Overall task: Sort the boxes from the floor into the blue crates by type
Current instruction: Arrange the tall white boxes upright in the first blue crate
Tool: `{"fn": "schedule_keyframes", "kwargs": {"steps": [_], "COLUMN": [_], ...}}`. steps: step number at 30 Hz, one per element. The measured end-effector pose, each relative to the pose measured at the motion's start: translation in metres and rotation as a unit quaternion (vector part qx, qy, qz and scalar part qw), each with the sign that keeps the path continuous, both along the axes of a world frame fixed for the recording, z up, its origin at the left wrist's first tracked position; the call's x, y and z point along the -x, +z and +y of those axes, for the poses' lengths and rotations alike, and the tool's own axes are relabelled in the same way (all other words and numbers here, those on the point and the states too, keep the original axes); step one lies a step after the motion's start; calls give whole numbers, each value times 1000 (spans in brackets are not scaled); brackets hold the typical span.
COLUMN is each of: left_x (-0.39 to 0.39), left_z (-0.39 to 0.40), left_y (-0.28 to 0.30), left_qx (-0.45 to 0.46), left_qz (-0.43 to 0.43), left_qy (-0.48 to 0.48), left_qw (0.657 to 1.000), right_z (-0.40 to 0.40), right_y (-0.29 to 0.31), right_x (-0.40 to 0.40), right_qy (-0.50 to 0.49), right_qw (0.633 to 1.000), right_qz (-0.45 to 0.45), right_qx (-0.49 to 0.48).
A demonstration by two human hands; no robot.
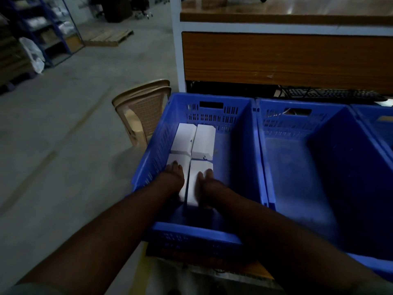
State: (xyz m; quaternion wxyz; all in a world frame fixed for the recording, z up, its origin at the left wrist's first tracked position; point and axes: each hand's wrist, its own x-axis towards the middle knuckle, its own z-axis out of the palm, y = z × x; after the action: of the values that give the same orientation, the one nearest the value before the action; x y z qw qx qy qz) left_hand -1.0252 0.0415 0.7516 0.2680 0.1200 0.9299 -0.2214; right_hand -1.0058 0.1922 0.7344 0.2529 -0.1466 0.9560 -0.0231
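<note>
Inside the left blue crate [244, 145], both hands apart and side by side: left hand [173, 177] resting flat on near-left white box [179, 161], right hand [207, 184] lying over near-right white box [201, 167], fingers fairly straight, grip hard to tell in the dim light. Just beyond, two more white boxes [203, 141] side by side, the four packed in a block against the crate's left wall. Immediately right, touching, a second blue crate [297, 167]. Left of the crates, stacked beige chairs [144, 107] on grey floor [53, 135]. Behind, a wooden desk [287, 58].
</note>
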Motion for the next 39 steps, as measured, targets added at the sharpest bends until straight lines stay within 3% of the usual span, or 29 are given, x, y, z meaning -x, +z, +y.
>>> {"fn": "schedule_keyframes", "kwargs": {"steps": [1,4,6,9,11,18,22,27,30,33,36,39], "left_x": [-3,-2,-2,-2,-3,-9,-7,-18,-43,-87,-145,-212], "left_z": [0,-1,1,2,2,3,1,8,3,-11,-34,-66], "left_y": [4,1,6,12,12,12,25,62,86,109,131,133], "left_qx": [-19,-39,-25,-22,-10,-2,-44,-170,-294,-394,-464,-462], "left_qz": [9,54,44,47,72,99,97,7,60,213,380,462], "left_qy": [9,-16,-27,-36,-66,-64,-31,57,81,87,116,175], "left_qw": [1000,998,998,998,995,993,994,984,951,890,792,736], "right_z": [-2,-9,-10,-10,-11,-6,-1,6,12,17,2,-32], "right_y": [8,10,16,5,5,13,32,71,99,122,136,149], "right_x": [-6,-5,-4,0,2,3,-6,-14,-23,-41,-67,-113], "right_qy": [23,-32,-25,-84,-74,9,40,56,86,47,43,109], "right_qw": [1000,998,999,994,994,1000,998,997,987,965,915,857], "right_qz": [9,-21,-29,-16,-38,26,47,41,132,215,242,207], "right_qx": [-5,45,-12,71,65,5,-29,-41,5,142,319,458]}}
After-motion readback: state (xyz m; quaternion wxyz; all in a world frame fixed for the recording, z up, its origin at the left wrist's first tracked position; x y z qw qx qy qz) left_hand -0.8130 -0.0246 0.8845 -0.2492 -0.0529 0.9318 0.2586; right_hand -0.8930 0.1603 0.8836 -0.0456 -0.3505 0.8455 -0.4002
